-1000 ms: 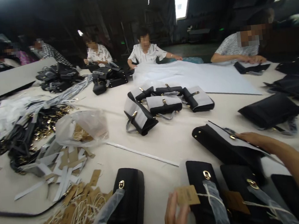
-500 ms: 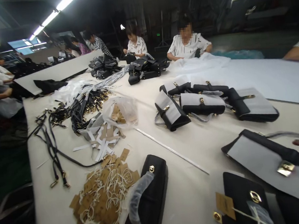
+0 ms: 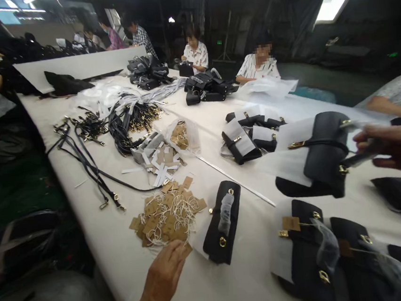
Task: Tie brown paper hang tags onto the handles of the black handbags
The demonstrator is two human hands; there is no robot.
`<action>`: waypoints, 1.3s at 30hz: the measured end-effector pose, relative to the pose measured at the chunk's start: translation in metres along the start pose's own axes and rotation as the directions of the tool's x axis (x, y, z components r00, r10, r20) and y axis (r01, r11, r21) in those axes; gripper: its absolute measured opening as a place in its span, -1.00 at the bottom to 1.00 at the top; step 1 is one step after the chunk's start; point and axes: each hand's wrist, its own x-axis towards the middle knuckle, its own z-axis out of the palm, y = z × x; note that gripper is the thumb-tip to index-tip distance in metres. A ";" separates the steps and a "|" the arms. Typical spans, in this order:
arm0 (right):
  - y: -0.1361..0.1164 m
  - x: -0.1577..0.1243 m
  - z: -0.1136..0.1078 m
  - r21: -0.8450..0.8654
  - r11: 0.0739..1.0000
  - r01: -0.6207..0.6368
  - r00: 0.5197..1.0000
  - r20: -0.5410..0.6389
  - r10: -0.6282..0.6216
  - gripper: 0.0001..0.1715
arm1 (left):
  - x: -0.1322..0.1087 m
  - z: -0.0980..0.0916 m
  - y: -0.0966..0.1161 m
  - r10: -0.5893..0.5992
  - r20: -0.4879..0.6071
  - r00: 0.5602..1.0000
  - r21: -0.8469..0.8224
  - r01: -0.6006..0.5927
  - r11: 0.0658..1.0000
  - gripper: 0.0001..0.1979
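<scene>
My left hand reaches to the near edge of a heap of brown paper tags with white strings. Its fingers are stretched out close together over the tags; whether a tag lies under the fingertips is hidden. At the right, my right hand grips the wrapped handle of a black handbag, holding it tilted above the table. That bag has gold fittings and a pale sheet over its flap. Between my hands lies another black handbag, its handle wrapped in clear plastic. Tagged black handbags rest at the lower right.
More black bags with pale sheets lie mid-table. Further left are black straps, paper strips and a plastic bag of tags. A thin white strip crosses the table. Several co-workers sit or stand around.
My left hand has come into view at the tags. My right hand has lifted a handbag at the right. The view has shifted, and more tagged bags show at the lower right.
</scene>
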 end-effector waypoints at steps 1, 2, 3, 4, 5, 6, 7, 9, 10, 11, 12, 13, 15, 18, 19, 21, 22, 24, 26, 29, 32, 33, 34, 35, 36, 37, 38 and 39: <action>-0.007 -0.024 0.009 0.157 0.985 -0.070 0.997 0.030 0.066 -0.66 | -0.003 0.004 -0.009 -0.059 0.028 0.998 0.035 0.058 0.998 -0.68; -0.011 -0.047 0.020 0.211 0.974 -0.082 0.996 0.050 0.073 -0.65 | -0.004 0.009 -0.016 -0.120 0.073 0.990 0.056 0.116 0.992 -0.67; -0.011 -0.069 0.031 0.225 0.971 -0.083 0.996 0.049 0.074 -0.60 | -0.005 0.013 -0.022 -0.176 0.125 0.976 0.065 0.169 0.983 -0.66; -0.008 -0.089 0.045 0.238 0.967 -0.090 0.995 0.056 0.079 -0.56 | -0.005 0.017 -0.026 -0.218 0.172 0.961 0.064 0.210 0.976 -0.65; -0.002 -0.108 0.059 0.260 0.959 -0.110 0.993 0.072 0.095 -0.52 | -0.004 0.021 -0.029 -0.242 0.204 0.949 0.054 0.236 0.970 -0.66; 0.006 -0.126 0.075 0.256 0.957 -0.135 0.990 0.085 0.116 -0.48 | -0.002 0.023 -0.031 -0.253 0.214 0.944 0.039 0.250 0.967 -0.70; 0.015 -0.143 0.093 0.213 0.962 -0.172 0.982 0.112 0.150 -0.44 | 0.000 0.025 -0.034 -0.255 0.212 0.943 0.021 0.257 0.966 -0.75; 0.037 -0.174 0.128 0.177 0.961 -0.211 0.967 0.181 0.179 -0.43 | 0.003 0.028 -0.037 -0.258 0.204 0.944 -0.018 0.268 0.963 -0.83; 0.048 -0.187 0.145 0.177 0.959 -0.223 0.963 0.196 0.187 -0.43 | 0.005 0.029 -0.039 -0.263 0.204 0.943 -0.039 0.277 0.960 -0.84; 0.059 -0.198 0.160 0.171 0.956 -0.240 0.957 0.207 0.203 -0.43 | 0.007 0.029 -0.042 -0.268 0.207 0.941 -0.062 0.286 0.956 -0.84; 0.068 -0.208 0.172 0.164 0.953 -0.256 0.953 0.211 0.220 -0.42 | 0.009 0.029 -0.044 -0.270 0.213 0.939 -0.086 0.294 0.952 -0.84; 0.075 -0.215 0.181 0.156 0.951 -0.266 0.950 0.212 0.231 -0.41 | 0.010 0.028 -0.045 -0.270 0.221 0.937 -0.113 0.300 0.947 -0.83; 0.085 -0.222 0.186 0.136 0.953 -0.271 0.947 0.212 0.240 -0.39 | 0.012 0.023 -0.048 -0.271 0.237 0.933 -0.172 0.315 0.934 -0.83; 0.089 -0.219 0.176 0.074 0.968 -0.239 0.948 0.232 0.216 -0.41 | 0.013 0.010 -0.047 -0.296 0.244 0.923 -0.267 0.357 0.895 -0.85; 0.089 -0.217 0.170 0.044 0.973 -0.226 0.947 0.246 0.209 -0.42 | 0.013 0.003 -0.046 -0.312 0.239 0.920 -0.299 0.375 0.877 -0.87; 0.087 -0.216 0.161 -0.022 0.981 -0.193 0.951 0.240 0.193 -0.43 | 0.014 -0.011 -0.041 -0.344 0.224 0.912 -0.363 0.406 0.839 -0.89; 0.084 -0.218 0.157 -0.062 0.988 -0.141 0.968 0.199 0.150 -0.41 | 0.015 -0.020 -0.037 -0.350 0.218 0.911 -0.389 0.410 0.825 -0.87; 0.075 -0.232 0.152 -0.141 0.990 -0.001 0.997 0.075 0.011 -0.34 | 0.016 -0.036 -0.028 -0.339 0.249 0.907 -0.490 0.420 0.764 -0.80; 0.058 -0.254 0.152 -0.151 0.985 0.089 0.996 0.023 -0.086 -0.35 | 0.020 -0.052 -0.016 -0.301 0.330 0.895 -0.664 0.447 0.600 -0.75; 0.025 -0.295 0.164 0.089 0.995 0.042 0.959 0.275 -0.066 -0.51 | 0.030 -0.069 0.009 -0.236 0.416 0.878 -0.842 0.470 0.264 -0.70; -0.003 -0.329 0.191 0.307 0.946 -0.102 0.825 0.558 -0.092 -0.62 | 0.042 -0.077 0.041 -0.199 0.428 0.882 -0.889 0.450 0.082 -0.67; -0.009 -0.336 0.201 0.354 0.921 -0.165 0.790 0.606 -0.092 -0.64 | 0.046 -0.078 0.051 -0.172 0.438 0.882 -0.892 0.451 0.040 -0.66; -0.013 -0.341 0.210 0.387 0.897 -0.212 0.768 0.634 -0.093 -0.65 | 0.049 -0.078 0.060 -0.138 0.448 0.883 -0.891 0.454 0.016 -0.65; -0.015 -0.345 0.218 0.415 0.877 -0.244 0.761 0.642 -0.092 -0.67 | 0.052 -0.078 0.069 -0.111 0.456 0.883 -0.888 0.461 0.012 -0.64; -0.016 -0.347 0.224 0.440 0.859 -0.261 0.770 0.631 -0.089 -0.71 | 0.054 -0.078 0.076 -0.092 0.466 0.880 -0.883 0.470 0.021 -0.62; -0.015 -0.347 0.228 0.460 0.847 -0.267 0.787 0.611 -0.084 -0.74 | 0.056 -0.077 0.081 -0.090 0.476 0.875 -0.877 0.480 0.026 -0.61; -0.014 -0.347 0.230 0.478 0.833 -0.278 0.804 0.591 -0.071 -0.73 | 0.058 -0.077 0.085 -0.096 0.492 0.865 -0.868 0.496 0.017 -0.61; -0.013 -0.346 0.229 0.497 0.813 -0.303 0.814 0.578 -0.051 -0.69 | 0.059 -0.076 0.088 -0.103 0.513 0.852 -0.857 0.515 -0.009 -0.60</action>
